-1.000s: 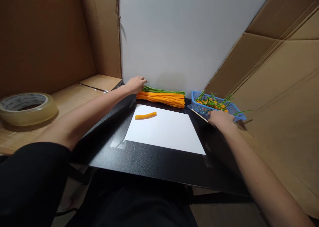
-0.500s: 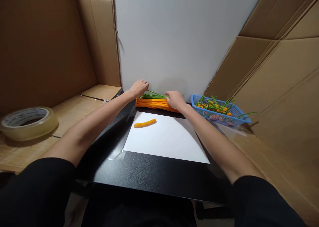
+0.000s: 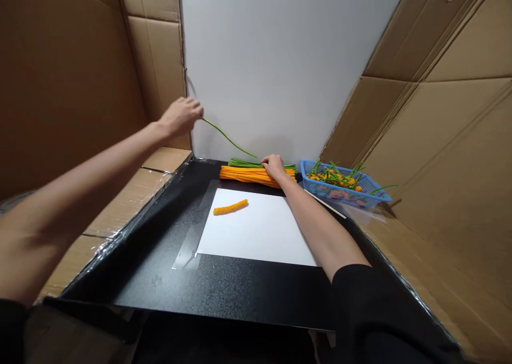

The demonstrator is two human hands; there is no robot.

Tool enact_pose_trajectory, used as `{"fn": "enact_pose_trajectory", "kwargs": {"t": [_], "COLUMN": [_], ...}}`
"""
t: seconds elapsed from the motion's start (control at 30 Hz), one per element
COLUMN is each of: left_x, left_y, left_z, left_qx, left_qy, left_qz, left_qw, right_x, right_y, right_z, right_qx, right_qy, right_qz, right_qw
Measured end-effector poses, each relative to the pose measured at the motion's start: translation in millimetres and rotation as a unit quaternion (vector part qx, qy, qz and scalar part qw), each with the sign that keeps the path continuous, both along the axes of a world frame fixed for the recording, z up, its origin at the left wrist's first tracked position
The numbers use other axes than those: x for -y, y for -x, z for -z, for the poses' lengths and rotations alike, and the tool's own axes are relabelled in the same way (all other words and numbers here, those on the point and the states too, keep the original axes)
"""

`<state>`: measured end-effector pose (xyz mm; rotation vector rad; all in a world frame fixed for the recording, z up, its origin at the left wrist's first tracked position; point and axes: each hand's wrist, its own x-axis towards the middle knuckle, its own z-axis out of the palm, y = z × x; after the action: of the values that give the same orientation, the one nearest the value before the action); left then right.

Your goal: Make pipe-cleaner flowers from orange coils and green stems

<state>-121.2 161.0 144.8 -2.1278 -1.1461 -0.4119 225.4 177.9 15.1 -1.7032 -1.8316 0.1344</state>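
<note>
Raised at the upper left, my left hand [image 3: 182,116] is closed on one end of a green pipe cleaner [image 3: 230,138], whose other end slopes down to the right. My right hand [image 3: 274,166] rests at the back of the table over the bundles, fingers pinched together at the green pipe cleaners [image 3: 245,163]; what lies between the fingertips is hidden. In front of these lies a bundle of orange pipe cleaners [image 3: 248,175]. A tightly coiled orange pipe cleaner [image 3: 231,207] lies by itself on the white sheet [image 3: 256,236].
A blue basket [image 3: 340,197] with green and orange pipe-cleaner pieces stands at the back right, a thin pale stick [image 3: 326,203] beside it. Clear tape [image 3: 186,252] fixes the sheet to the black table [image 3: 168,284]. Cardboard panels [image 3: 432,156] and a pale wall [image 3: 280,60] enclose it.
My left hand has moved up and left, drawing a single green pipe cleaner out of the bundle. My right hand stays by the bundles. The view has shifted slightly.
</note>
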Motion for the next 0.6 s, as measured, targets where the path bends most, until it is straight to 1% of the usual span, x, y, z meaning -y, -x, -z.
{"fn": "enact_pose_trajectory", "kwargs": {"t": [0.07, 0.1, 0.13, 0.17, 0.2, 0.23, 0.3, 0.33, 0.37, 0.4, 0.43, 0.47, 0.5, 0.53, 0.57, 0.6], "left_x": [7, 12, 18, 25, 33, 43, 66, 80, 94, 109, 122, 133, 142, 148, 150, 151], "left_y": [20, 23, 23, 18, 9, -4, -34, -50, -66, -79, -91, -99, -105, -109, -110, -110], "left_z": [-15.5, -19.7, -20.7, -18.3, -12.4, -2.9, 24.2, 40.1, 56.2, 71.3, 84.7, 95.8, 104.6, 111.6, 117.1, 122.0], "left_qx": [0.087, 0.134, 0.181, 0.225, 0.26, 0.289, 0.332, 0.342, 0.35, 0.351, 0.37, 0.399, 0.408, 0.403, 0.395, 0.376], "left_qy": [-0.011, -0.014, -0.015, -0.008, 0.011, 0.046, 0.135, 0.183, 0.217, 0.251, 0.277, 0.302, 0.335, 0.355, 0.359, 0.353], "left_qz": [0.007, 0.008, 0.018, 0.037, 0.058, 0.084, 0.151, 0.187, 0.212, 0.23, 0.243, 0.255, 0.263, 0.27, 0.266, 0.253], "left_qw": [0.996, 0.991, 0.983, 0.974, 0.964, 0.953, 0.921, 0.902, 0.886, 0.872, 0.853, 0.827, 0.808, 0.799, 0.803, 0.819], "right_x": [7, 13, 20, 29, 40, 52, 80, 96, 112, 127, 141, 154, 165, 173, 179, 183], "right_y": [0, 4, 11, 19, 29, 40, 58, 65, 69, 71, 70, 67, 61, 55, 48, 41], "right_z": [-2.6, -4.2, -5.6, -6.5, -6.8, -6.2, -3.0, -0.8, 1.6, 3.8, 5.9, 7.9, 9.8, 11.9, 14.4, 17.3], "right_qx": [-0.044, -0.068, -0.092, -0.116, -0.138, -0.158, -0.21, -0.31, -0.401, -0.462, -0.499, -0.521, -0.537, -0.547, -0.551, -0.546], "right_qy": [-0.026, -0.041, -0.056, -0.066, -0.07, -0.068, -0.047, -0.005, 0.021, 0.038, 0.049, 0.06, 0.078, 0.09, 0.094, 0.092], "right_qz": [-0.015, -0.025, -0.037, -0.054, -0.078, -0.105, -0.17, -0.235, -0.275, -0.29, -0.284, -0.272, -0.256, -0.238, -0.217, -0.197], "right_qw": [0.999, 0.997, 0.993, 0.99, 0.985, 0.979, 0.962, 0.921, 0.874, 0.837, 0.817, 0.807, 0.8, 0.798, 0.8, 0.809]}}
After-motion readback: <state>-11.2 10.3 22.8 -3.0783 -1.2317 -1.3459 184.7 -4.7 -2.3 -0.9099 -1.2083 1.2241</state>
